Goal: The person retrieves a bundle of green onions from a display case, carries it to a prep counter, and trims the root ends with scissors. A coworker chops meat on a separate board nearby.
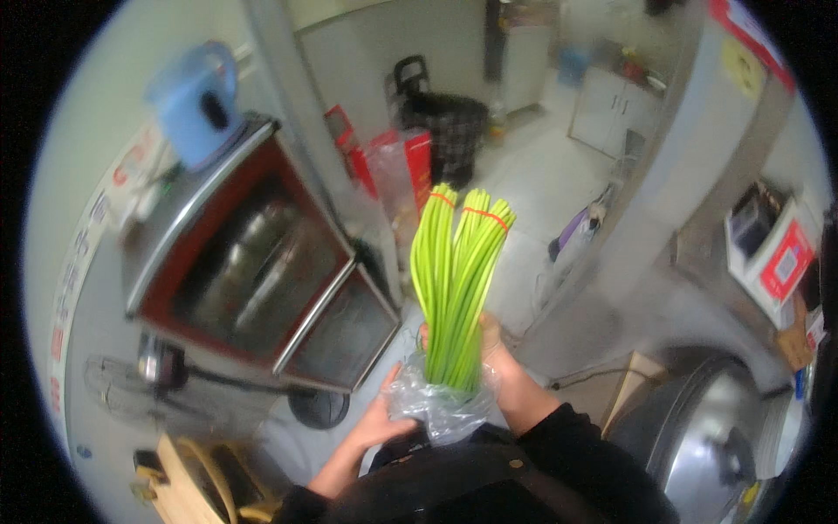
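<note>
Bundles of long green garlic shoots (452, 288) stand upright in front of my body, tied near their top ends with orange-red bands (486, 214). A crumpled clear plastic bag (452, 409) is gathered around their lower ends. My right hand (494, 344) grips the stalks from behind; its fingers show on both sides of the bundle. Lower down, my left hand (383, 419) holds the left side of the bag, thumb towards me, with part of its fingers hidden by the plastic.
A dark-red glass-door cabinet (262, 262) bearing a blue pitcher (196, 105) stands left, near a fan (163, 367) and wooden chair (190, 485). Ahead are red bags (419, 157) and a black trolley bag (452, 124). A large metal lid (707, 445) lies at right.
</note>
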`<state>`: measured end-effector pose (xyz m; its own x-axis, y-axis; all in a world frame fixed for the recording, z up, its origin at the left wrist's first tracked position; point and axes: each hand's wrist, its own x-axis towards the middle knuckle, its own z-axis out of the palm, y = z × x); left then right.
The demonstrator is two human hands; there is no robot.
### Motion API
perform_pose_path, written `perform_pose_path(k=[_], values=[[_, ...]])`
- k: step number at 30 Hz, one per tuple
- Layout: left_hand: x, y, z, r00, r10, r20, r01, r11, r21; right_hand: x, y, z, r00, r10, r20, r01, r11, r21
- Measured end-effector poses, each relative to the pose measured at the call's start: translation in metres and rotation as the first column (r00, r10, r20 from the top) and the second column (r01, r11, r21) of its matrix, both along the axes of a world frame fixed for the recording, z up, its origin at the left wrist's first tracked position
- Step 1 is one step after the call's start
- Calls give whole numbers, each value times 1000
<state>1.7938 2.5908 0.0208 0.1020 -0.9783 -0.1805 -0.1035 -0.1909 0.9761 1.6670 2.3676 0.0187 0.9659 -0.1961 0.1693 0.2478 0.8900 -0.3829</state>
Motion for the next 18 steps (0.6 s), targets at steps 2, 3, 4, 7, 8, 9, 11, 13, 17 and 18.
perform_pose_path(k=[2, 3, 4, 7, 8, 9, 11, 13, 17, 18], values=[[17, -57, 21, 984, 70, -165, -85, 993, -87, -3, -40, 15, 998, -52, 30, 54, 996, -64], [30, -88, 30, 963, 70, -260, -99, 990, -103, 0, -59, 19, 959, -162, -232, 143, 985, -98], [37, -117, 38, 940, 42, -338, -86, 990, -115, -3, -73, 19, 841, -269, -470, 225, 963, -149], [59, -223, 46, 827, -61, -559, -11, 992, -124, -1, -127, 10, 753, -390, -530, 303, 920, -247], [63, -256, 44, 784, -102, -613, 27, 991, -131, 3, -149, 3, 765, -402, -504, 303, 914, -268], [79, -290, 40, 725, -155, -671, 72, 986, -150, 15, -176, -1, 842, -347, -414, 306, 938, -164], [87, -352, 34, 756, -174, -630, 143, 985, -100, 14, -217, -4, 929, -236, -284, 260, 964, 50], [101, -424, 37, 709, -263, -654, 240, 962, -126, 31, -268, 12, 847, -301, -438, 361, 930, 60], [136, -551, 76, 763, -109, -637, 190, 980, 59, 85, -386, 74, 660, -231, -715, 406, 910, 81], [144, -581, 92, 739, 69, -670, 156, 950, 270, 95, -406, 93, 657, -178, -732, 409, 900, 149]])
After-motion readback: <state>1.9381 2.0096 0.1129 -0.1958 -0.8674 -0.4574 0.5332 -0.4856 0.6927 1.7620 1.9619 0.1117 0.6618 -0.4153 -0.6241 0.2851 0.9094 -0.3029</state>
